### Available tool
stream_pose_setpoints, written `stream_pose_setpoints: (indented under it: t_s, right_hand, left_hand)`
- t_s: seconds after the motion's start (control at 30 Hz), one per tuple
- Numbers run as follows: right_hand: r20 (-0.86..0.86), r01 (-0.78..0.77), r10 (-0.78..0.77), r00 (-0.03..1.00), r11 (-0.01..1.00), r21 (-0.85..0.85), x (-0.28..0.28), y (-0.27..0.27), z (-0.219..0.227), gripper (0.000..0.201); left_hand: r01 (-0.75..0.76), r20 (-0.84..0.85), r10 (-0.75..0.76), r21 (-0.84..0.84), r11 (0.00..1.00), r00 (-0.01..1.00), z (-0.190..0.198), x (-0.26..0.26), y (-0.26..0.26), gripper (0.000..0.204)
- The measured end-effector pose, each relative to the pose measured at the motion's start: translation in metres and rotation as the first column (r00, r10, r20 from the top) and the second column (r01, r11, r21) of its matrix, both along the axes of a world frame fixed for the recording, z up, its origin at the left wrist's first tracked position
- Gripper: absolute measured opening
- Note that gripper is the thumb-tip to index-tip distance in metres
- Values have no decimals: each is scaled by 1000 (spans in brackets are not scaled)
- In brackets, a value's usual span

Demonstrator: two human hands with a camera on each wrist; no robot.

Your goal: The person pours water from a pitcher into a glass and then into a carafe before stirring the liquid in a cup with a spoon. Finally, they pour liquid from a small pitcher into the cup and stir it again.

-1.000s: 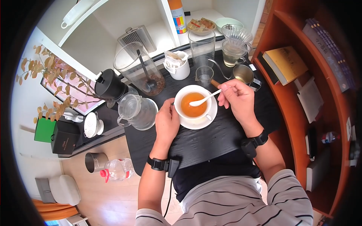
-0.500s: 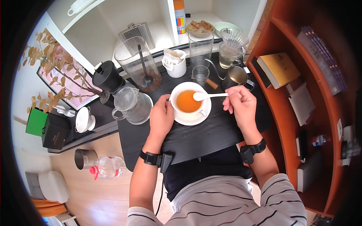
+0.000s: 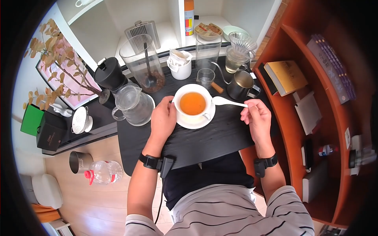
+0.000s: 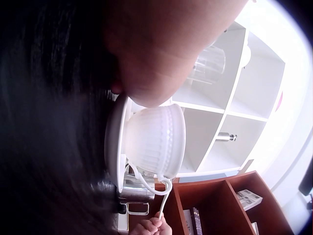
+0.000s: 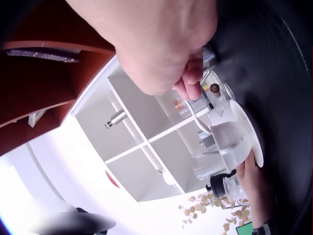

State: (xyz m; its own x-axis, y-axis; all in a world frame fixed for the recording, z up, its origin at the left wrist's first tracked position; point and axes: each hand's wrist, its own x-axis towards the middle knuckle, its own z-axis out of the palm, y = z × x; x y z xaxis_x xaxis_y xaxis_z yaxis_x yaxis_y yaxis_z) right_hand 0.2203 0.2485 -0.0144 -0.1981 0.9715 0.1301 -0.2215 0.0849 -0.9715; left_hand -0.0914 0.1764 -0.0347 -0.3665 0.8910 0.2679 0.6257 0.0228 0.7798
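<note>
A white cup (image 3: 193, 103) of amber liquid stands on a white saucer (image 3: 193, 124); its fluted side shows in the left wrist view. My left hand (image 3: 163, 118) is at the cup's left side, thumb and fingers around its edge just over the saucer. Part of that grip is hidden behind the hand. Between thumb and fingertips my right hand (image 3: 258, 118) pinches the handle end of a white spoon (image 3: 230, 103). The spoon's bowl is just right of the cup's rim and points left. In the right wrist view the spoon (image 5: 196, 117) slants toward the cup.
Behind the cup are a small glass pitcher (image 3: 206, 76), a metal kettle (image 3: 239, 88) and a white canister (image 3: 180, 69). At left stand a glass jug (image 3: 134, 104), a tall glass (image 3: 147, 78) and a black grinder (image 3: 110, 74). A wooden bookshelf (image 3: 289, 129) borders the right side.
The spoon has come up out of the amber liquid and moved right, past the cup's rim, with my right hand. My left hand stays beside the cup. The head view has shifted.
</note>
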Motion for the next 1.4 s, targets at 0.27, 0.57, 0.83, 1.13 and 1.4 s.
stream_pose_setpoints:
  t_s: [0.27,0.57,0.83,1.13,1.4]
  right_hand:
    - [67,-28,33,997,997,-76,9,6,-15,18]
    - [260,-104,118,958,992,-70,12,15,-17,14]
    - [670,-189,-100,736,919,344,11,11,2,18]
    - [657,-213,-236,716,822,528,10,15,-8,18]
    - [687,-233,-267,676,807,542,11,17,-9,21]
  left_hand:
    - [13,-7,-13,9,1000,1000,-1,-1,0,21]
    - [5,-18,-5,-3,1000,1000,-2,-1,1,22]
    - [17,-14,-17,11,1000,1000,-3,-1,1,23]
    - [19,16,-19,26,999,1000,-9,-2,2,25]
    - [12,24,-12,6,1000,1000,-4,1,1,24]
